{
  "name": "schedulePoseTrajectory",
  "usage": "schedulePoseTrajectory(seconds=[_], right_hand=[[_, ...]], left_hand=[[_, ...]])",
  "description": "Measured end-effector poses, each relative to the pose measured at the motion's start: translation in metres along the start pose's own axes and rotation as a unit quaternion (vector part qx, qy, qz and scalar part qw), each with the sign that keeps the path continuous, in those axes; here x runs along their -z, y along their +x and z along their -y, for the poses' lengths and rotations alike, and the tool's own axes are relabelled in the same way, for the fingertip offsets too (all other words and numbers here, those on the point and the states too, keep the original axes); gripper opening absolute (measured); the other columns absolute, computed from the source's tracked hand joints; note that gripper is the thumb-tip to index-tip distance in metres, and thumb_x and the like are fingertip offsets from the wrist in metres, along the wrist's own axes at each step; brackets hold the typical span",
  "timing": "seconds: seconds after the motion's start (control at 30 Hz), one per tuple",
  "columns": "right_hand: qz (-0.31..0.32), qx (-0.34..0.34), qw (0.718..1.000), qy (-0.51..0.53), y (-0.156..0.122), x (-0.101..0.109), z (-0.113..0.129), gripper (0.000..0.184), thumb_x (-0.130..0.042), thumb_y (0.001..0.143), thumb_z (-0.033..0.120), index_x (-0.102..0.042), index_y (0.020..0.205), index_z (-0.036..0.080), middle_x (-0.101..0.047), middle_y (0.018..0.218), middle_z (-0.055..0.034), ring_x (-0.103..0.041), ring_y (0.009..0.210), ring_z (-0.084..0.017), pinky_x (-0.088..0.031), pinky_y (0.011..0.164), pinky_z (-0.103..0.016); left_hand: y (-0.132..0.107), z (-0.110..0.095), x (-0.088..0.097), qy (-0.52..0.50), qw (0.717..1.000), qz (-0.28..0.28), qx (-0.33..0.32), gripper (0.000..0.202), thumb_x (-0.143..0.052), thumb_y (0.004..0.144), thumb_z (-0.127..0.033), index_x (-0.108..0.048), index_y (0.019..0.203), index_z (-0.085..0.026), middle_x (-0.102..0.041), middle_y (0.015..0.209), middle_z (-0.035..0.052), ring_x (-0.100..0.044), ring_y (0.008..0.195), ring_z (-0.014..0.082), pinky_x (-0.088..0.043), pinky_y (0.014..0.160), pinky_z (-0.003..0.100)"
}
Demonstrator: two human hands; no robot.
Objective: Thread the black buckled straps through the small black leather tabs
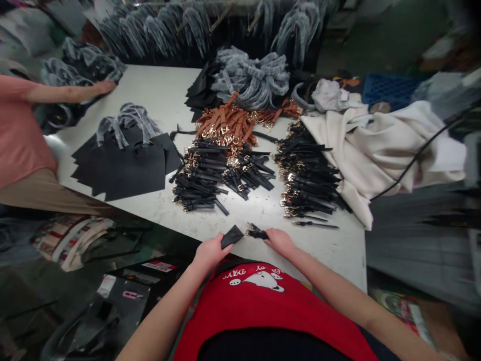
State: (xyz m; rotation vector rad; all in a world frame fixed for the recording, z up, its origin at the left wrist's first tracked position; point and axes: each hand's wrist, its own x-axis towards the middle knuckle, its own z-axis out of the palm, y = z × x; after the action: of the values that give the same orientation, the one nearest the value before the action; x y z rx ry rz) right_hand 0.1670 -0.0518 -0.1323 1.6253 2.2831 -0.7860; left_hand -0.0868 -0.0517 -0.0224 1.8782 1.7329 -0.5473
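My left hand (210, 250) is closed on a small flat black piece (232, 235) at the near edge of the white table (158, 95). My right hand (280, 241) is closed on a short black strap with a buckle (256, 233), right beside that piece. Just beyond my hands lie heaps of black buckled straps (221, 173), another heap of them (308, 173) to the right, and a pile of brown straps (229, 123) behind.
Flat black cut sheets (124, 165) lie at the left with grey bundles (126, 118) on them. More grey bundles (251, 75) sit at the back. Cream cloth (379, 145) covers the right side. Another person's arm (71, 93) reaches onto the table's far left.
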Motion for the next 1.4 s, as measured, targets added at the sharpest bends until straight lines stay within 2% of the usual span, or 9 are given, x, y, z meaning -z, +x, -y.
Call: schedulePoseTrajectory(seconds=[0.1,0.17,0.37,0.47,0.57,0.67,0.9,1.2,1.4], right_hand=[[0.017,-0.021,1.000,-0.014,-0.009,0.002,-0.001,0.018,-0.039,0.086,0.024,-0.054,0.094,0.018,-0.060,0.094,-0.0078,-0.056,0.086,-0.019,-0.036,0.070,-0.026],[0.012,-0.052,0.998,-0.017,-0.024,0.006,-0.016,0.019,-0.037,0.086,0.023,-0.053,0.094,0.018,-0.061,0.093,-0.0070,-0.056,0.085,-0.018,-0.035,0.069,-0.026],[-0.044,-0.169,0.984,0.018,-0.074,0.032,-0.109,0.026,-0.035,0.087,0.032,-0.052,0.097,0.016,-0.062,0.094,-0.0092,-0.057,0.083,-0.020,-0.035,0.066,-0.027],[-0.043,-0.182,0.982,0.032,-0.075,0.043,-0.147,0.030,-0.033,0.087,0.037,-0.053,0.098,0.017,-0.063,0.091,-0.0078,-0.057,0.083,-0.020,-0.036,0.065,-0.027],[-0.028,-0.224,0.974,0.037,-0.064,0.048,-0.164,0.036,-0.035,0.085,0.045,-0.057,0.094,0.019,-0.064,0.086,-0.0074,-0.057,0.080,-0.020,-0.036,0.063,-0.027],[-0.065,-0.257,0.963,-0.036,-0.058,0.048,-0.168,0.036,-0.039,0.083,0.046,-0.060,0.093,0.018,-0.063,0.086,-0.0101,-0.057,0.079,-0.022,-0.036,0.063,-0.029],[-0.166,-0.191,0.945,-0.205,-0.076,0.045,-0.156,0.035,-0.049,0.078,0.028,-0.053,0.109,0.012,-0.059,0.092,-0.0144,-0.051,0.085,-0.026,-0.035,0.070,-0.035],[-0.172,-0.095,0.963,-0.183,-0.069,0.035,-0.119,0.030,-0.041,0.083,0.025,-0.052,0.109,0.015,-0.054,0.106,-0.0127,-0.047,0.088,-0.024,-0.032,0.074,-0.035],[-0.156,-0.114,0.971,-0.144,-0.041,0.035,-0.114,0.024,-0.052,0.079,0.034,-0.056,0.095,0.016,-0.057,0.094,-0.0109,-0.047,0.091,-0.025,-0.030,0.075,-0.034]], left_hand=[[0.000,0.002,-0.001,-0.016,1.000,-0.007,-0.013,0.046,-0.036,0.078,-0.058,-0.053,0.102,-0.023,-0.066,0.087,0.0064,-0.062,0.079,0.0230,-0.042,0.063,0.028],[-0.001,0.002,-0.002,-0.028,0.999,-0.004,-0.021,0.044,-0.037,0.078,-0.056,-0.053,0.103,-0.023,-0.066,0.087,0.0063,-0.062,0.079,0.0224,-0.042,0.063,0.028],[-0.001,0.004,-0.007,-0.047,0.998,0.001,-0.042,0.040,-0.038,0.078,-0.054,-0.053,0.100,-0.024,-0.066,0.085,0.0059,-0.062,0.077,0.0221,-0.041,0.062,0.028],[0.001,0.005,-0.009,-0.043,0.998,-0.003,-0.051,0.039,-0.039,0.077,-0.054,-0.053,0.098,-0.024,-0.066,0.083,0.0057,-0.062,0.076,0.0230,-0.041,0.060,0.028],[0.001,0.004,-0.008,-0.037,0.998,-0.003,-0.058,0.040,-0.039,0.076,-0.055,-0.052,0.098,-0.024,-0.066,0.083,0.0056,-0.062,0.075,0.0230,-0.041,0.060,0.029],[-0.002,0.002,-0.005,-0.036,0.998,-0.005,-0.060,0.040,-0.040,0.076,-0.055,-0.052,0.099,-0.024,-0.066,0.083,0.0053,-0.062,0.075,0.0224,-0.041,0.059,0.028],[-0.012,0.001,-0.006,-0.041,0.998,-0.003,-0.050,0.039,-0.041,0.077,-0.054,-0.053,0.099,-0.024,-0.066,0.084,0.0056,-0.062,0.076,0.0224,-0.041,0.060,0.028],[-0.020,-0.005,-0.016,-0.041,0.997,-0.007,-0.058,0.040,-0.039,0.077,-0.055,-0.051,0.101,-0.025,-0.066,0.084,0.0047,-0.062,0.075,0.0212,-0.041,0.060,0.027],[-0.022,-0.016,-0.019,-0.037,0.998,0.003,-0.060,0.039,-0.040,0.077,-0.054,-0.052,0.101,-0.026,-0.066,0.085,0.0047,-0.061,0.077,0.0211,-0.041,0.063,0.028]])
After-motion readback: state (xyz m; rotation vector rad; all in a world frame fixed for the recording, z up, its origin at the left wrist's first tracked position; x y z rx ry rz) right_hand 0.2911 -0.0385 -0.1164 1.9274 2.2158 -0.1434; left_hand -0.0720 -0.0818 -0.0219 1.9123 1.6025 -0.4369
